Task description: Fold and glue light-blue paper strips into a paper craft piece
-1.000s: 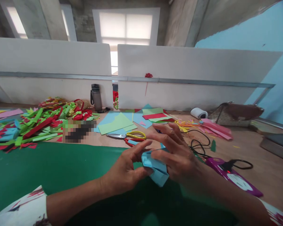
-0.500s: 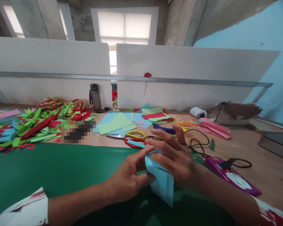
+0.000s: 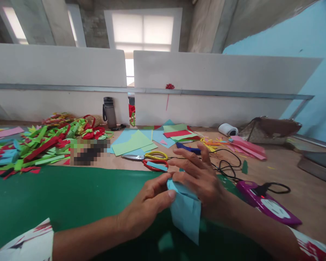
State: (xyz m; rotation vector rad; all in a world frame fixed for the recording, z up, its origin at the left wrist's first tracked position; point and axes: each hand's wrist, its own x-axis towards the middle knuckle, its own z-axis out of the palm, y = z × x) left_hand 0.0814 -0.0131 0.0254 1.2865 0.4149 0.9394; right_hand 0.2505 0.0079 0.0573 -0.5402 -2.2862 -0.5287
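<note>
Head: left hand (image 3: 142, 210) has thumb higher on blue paper (image 3: 186, 212) than before.

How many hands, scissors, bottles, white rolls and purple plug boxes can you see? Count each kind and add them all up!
Hands: 2, the left hand and the right hand, both on the blue paper
Scissors: 1 pair
Bottle: 1
White roll: 1
Purple plug box: 1
Total: 6
</note>
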